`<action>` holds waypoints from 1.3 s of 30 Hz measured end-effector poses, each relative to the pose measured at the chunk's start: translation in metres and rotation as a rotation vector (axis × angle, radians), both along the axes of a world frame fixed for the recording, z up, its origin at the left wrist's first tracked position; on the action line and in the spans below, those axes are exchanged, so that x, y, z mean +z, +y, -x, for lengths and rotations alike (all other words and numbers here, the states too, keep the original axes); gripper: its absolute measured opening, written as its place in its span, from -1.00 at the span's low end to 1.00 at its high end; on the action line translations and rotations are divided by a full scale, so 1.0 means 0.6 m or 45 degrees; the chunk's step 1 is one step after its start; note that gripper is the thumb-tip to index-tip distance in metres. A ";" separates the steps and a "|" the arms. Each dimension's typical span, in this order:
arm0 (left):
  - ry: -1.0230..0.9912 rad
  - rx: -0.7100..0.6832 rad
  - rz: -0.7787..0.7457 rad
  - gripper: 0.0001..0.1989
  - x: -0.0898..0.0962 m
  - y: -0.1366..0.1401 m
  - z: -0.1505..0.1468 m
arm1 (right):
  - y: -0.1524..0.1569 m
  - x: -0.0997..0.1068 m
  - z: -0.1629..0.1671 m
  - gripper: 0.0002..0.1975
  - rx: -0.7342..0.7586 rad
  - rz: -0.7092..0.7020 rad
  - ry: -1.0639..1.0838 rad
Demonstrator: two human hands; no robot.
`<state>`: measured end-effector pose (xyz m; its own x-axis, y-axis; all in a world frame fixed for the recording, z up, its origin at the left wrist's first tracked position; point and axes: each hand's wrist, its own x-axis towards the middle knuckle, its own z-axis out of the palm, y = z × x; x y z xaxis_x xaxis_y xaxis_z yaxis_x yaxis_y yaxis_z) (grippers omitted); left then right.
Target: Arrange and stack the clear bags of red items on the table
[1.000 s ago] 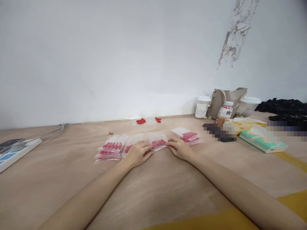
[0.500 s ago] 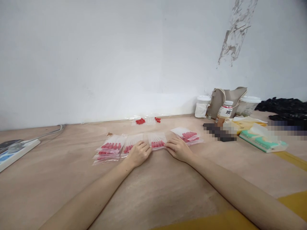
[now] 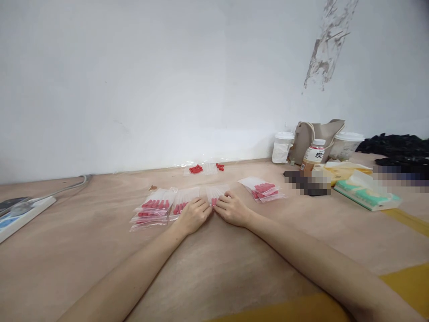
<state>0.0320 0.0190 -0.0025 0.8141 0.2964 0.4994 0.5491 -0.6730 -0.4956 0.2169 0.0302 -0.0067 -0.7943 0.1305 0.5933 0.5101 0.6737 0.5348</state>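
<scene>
Between my hands lies a small clear zip bag (image 3: 215, 192) with red pieces in it. My left hand (image 3: 194, 216) has its fingers closed on the near left corner of this bag. Along the bag's near edge, close to the left fingertips, my right hand (image 3: 232, 210) pinches it and hides part of the red pieces. Another bag of red pieces (image 3: 184, 196) is partly behind my left hand. Further left is a pile of similar bags (image 3: 151, 210), and a smaller pile (image 3: 266, 190) lies to the right.
Loose red pieces (image 3: 196, 169) lie on clear plastic by the wall. At the right stand a lidded cup (image 3: 282, 147), a drink bottle (image 3: 312, 157), a grey-beige bag (image 3: 323, 134) and a tissue pack (image 3: 367, 195). A power strip (image 3: 28, 218) is at the far left.
My right hand has moved left along the bag's near edge, from its right corner to beside my left fingertips. The left hand stays in place. The right pile is now uncovered.
</scene>
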 end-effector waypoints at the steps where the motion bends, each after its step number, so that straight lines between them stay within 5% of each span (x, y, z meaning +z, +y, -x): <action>1: -0.003 -0.001 0.003 -0.72 0.000 0.000 0.000 | 0.000 0.001 -0.001 -0.68 0.011 -0.013 -0.016; 14: -0.081 -0.038 -0.012 -0.76 -0.004 0.002 -0.001 | -0.006 0.004 -0.069 -0.73 -0.160 -0.168 -0.094; 24: -0.077 -0.029 -0.001 -0.80 -0.004 -0.002 -0.001 | -0.003 -0.003 -0.100 -0.65 -0.286 -0.051 -0.003; 30: -0.253 0.020 0.218 -0.82 -0.015 0.001 0.006 | -0.007 0.004 -0.117 -0.64 -0.229 0.245 0.115; 35: -0.545 -0.061 0.605 -0.89 -0.015 0.002 0.003 | -0.017 0.020 -0.161 -0.58 -0.621 0.395 0.437; 39: -0.621 -0.083 0.659 -0.92 0.001 0.001 0.012 | -0.006 0.011 -0.179 -0.71 -0.954 0.559 0.600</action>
<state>0.0248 0.0196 -0.0019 0.5582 0.5521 0.6194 0.5771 -0.7947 0.1882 0.3246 0.0266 0.0000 -0.1111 0.7873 0.6065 0.9824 0.1793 -0.0527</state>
